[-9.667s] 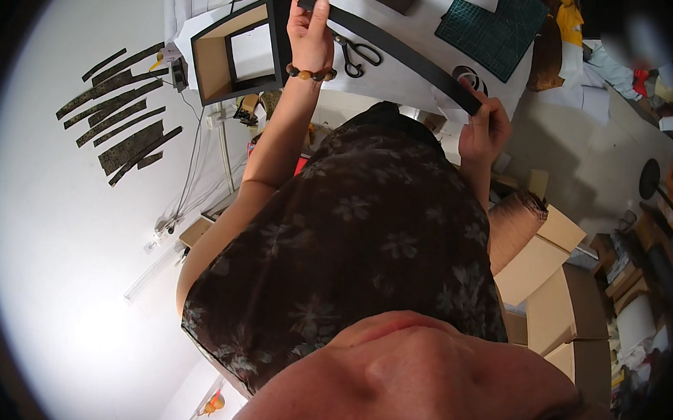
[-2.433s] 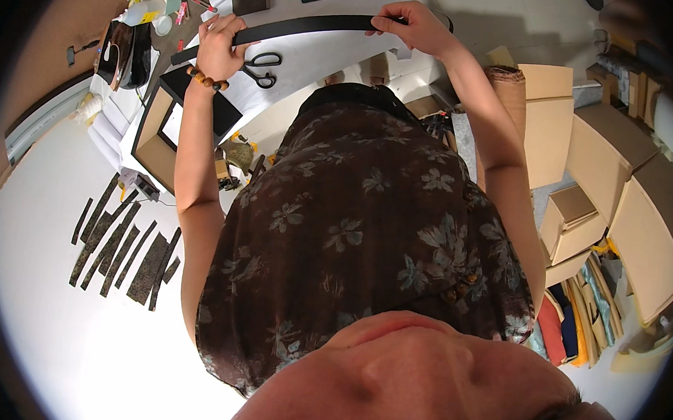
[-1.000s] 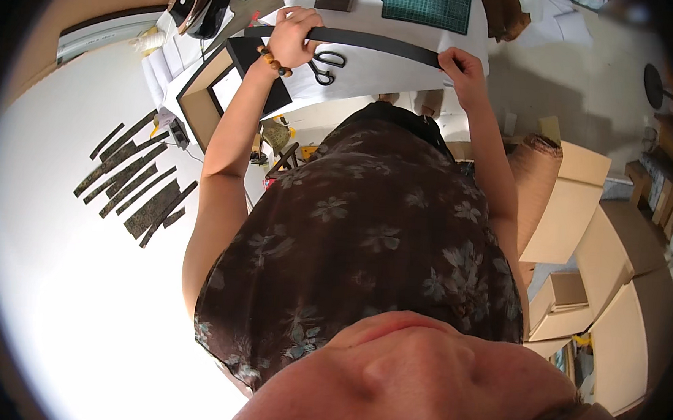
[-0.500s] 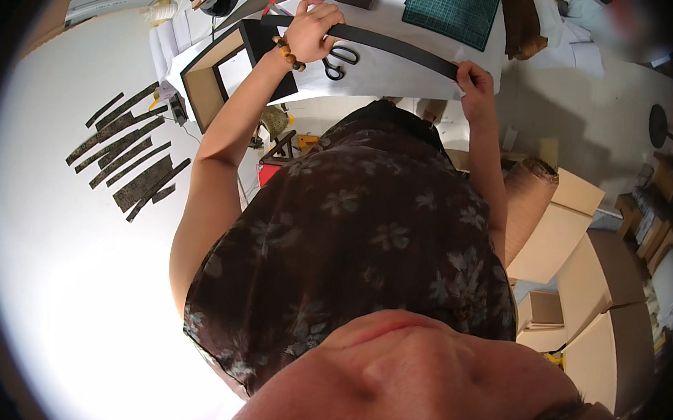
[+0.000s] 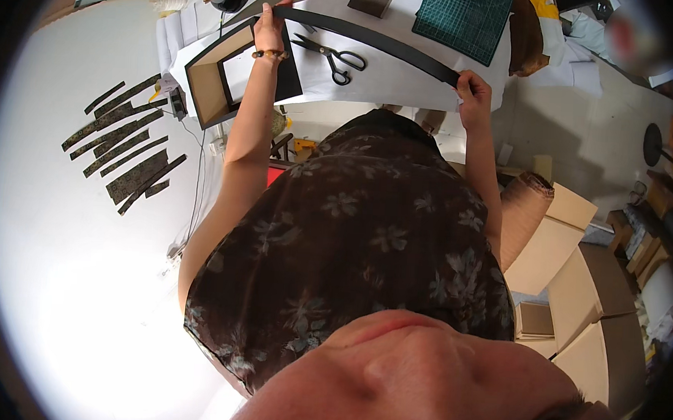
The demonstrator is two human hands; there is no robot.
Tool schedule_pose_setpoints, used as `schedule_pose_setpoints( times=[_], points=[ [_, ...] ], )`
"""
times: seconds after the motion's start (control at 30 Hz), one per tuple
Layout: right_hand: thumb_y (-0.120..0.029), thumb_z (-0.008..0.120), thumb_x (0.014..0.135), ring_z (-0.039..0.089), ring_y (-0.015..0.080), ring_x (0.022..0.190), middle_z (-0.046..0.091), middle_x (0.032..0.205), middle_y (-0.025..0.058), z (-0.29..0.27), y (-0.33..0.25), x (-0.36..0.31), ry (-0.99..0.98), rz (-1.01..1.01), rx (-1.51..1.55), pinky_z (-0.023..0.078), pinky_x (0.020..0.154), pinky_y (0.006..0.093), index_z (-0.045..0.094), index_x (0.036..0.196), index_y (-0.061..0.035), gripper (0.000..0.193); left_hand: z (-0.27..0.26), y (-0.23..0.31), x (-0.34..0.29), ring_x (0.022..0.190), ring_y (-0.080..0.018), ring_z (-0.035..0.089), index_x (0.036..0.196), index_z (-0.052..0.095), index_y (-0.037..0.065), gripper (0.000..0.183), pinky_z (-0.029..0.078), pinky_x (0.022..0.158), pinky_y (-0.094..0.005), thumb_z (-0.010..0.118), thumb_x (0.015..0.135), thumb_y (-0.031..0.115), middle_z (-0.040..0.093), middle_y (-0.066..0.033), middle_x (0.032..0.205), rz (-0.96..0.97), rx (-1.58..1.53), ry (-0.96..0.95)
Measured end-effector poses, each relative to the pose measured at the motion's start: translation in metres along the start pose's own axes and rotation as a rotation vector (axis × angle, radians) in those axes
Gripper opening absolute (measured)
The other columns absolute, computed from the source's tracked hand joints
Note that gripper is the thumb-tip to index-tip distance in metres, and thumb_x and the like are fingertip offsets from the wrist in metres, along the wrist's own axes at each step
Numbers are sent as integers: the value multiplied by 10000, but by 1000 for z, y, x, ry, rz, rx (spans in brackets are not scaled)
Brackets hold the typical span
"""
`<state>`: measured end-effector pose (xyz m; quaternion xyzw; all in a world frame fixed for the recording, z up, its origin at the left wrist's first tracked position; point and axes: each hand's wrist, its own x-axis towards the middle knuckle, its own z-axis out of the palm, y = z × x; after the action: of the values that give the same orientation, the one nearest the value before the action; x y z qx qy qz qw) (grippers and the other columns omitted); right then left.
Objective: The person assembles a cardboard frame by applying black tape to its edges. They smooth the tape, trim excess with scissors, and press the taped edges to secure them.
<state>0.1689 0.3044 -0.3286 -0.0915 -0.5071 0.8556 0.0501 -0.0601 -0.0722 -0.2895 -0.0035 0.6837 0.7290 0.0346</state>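
A long black strip (image 5: 368, 39) stretches between my two hands above the white-covered table, bowed along its length by the lens or by its own bend. My left hand (image 5: 270, 33), with a beaded bracelet at the wrist, pinches its left end. The other end is held between the thumb and fingers of my right hand (image 5: 473, 92). Below the strip lie black-handled scissors (image 5: 333, 55), their blades pointing left. Beside and beneath my left forearm stands a black open frame-like box (image 5: 206, 89) with a tan inside, partly hidden by that arm.
A green cutting mat (image 5: 464, 26) and a small dark block (image 5: 370, 3) lie farther back on the table (image 5: 404, 88). Dark patterned strips (image 5: 127, 142) rest on a white surface at left. A brown roll (image 5: 527, 212) and cardboard boxes (image 5: 598, 300) stand at lower right.
My left hand has moved left and slightly back to the strip's left end, uncovering more of the scissors. My right hand has stayed nearly in place, holding the right end.
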Motion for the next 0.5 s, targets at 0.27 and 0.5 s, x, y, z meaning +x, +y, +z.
schedule_pose_setpoints(
  times=[0.27, 0.5],
  points=[
    [-163, 624, 929, 474, 75, 778, 510, 786, -42, -1, 5, -2, 11, -15, 21, 411, 762, 242, 572, 808, -42, 179, 10, -6, -7, 1144, -293, 569, 1143, 580, -63, 452, 390, 1052, -409, 415, 1009, 336, 613, -202, 1174, -51, -285, -23],
    [-143, 603, 937, 411, 61, 692, 466, 745, -52, 4, 6, -2, 33, -7, 26, 409, 757, 235, 542, 780, -54, 191, 22, -16, -7, 1051, -220, 611, 1014, 601, 28, 159, 432, 1011, -348, 569, 951, 170, 662, -98, 1044, 70, -353, 71]
  ],
)
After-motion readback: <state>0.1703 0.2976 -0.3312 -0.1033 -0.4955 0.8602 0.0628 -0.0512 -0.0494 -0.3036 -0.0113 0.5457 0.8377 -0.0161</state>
